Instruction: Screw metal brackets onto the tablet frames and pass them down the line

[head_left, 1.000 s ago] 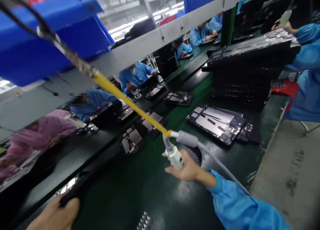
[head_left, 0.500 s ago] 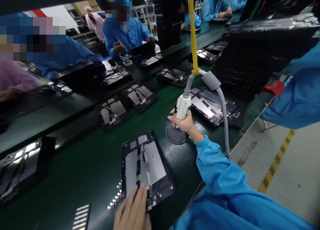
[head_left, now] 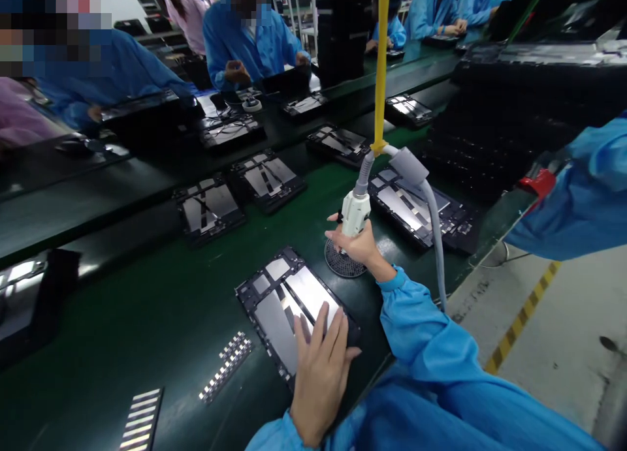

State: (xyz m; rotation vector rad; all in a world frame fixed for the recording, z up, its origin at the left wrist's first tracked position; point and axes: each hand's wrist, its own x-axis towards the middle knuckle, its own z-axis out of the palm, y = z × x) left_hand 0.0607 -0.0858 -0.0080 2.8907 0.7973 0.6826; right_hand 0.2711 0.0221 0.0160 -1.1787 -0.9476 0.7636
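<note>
My left hand [head_left: 321,359] lies with fingers spread on the lower part of an opened tablet [head_left: 272,327]. Silver battery panels and a dark ribbon strip show in its black frame; the hand hides its near end. My right hand [head_left: 360,243] is wrapped round a white hand tool [head_left: 355,213] with a grey ribbed hose, held upright beyond the tablet. A yellow strap [head_left: 381,79] runs up from the hose. Just below the tool is a round, dark perforated disc [head_left: 343,263]; whether the two touch I cannot tell.
Several opened tablets [head_left: 209,206] lie on the green bench, another [head_left: 409,203] right of the tool. Strips of small metallic pieces [head_left: 226,367] and a striped strip [head_left: 142,418] are at front left. A black stack [head_left: 514,111] rises at right. Co-workers [head_left: 255,40] sit opposite.
My left hand has moved right and farther onto the tablet. The tablet has turned, its near end swinging right. My right hand keeps its hold on the tool. The view has shifted slightly.
</note>
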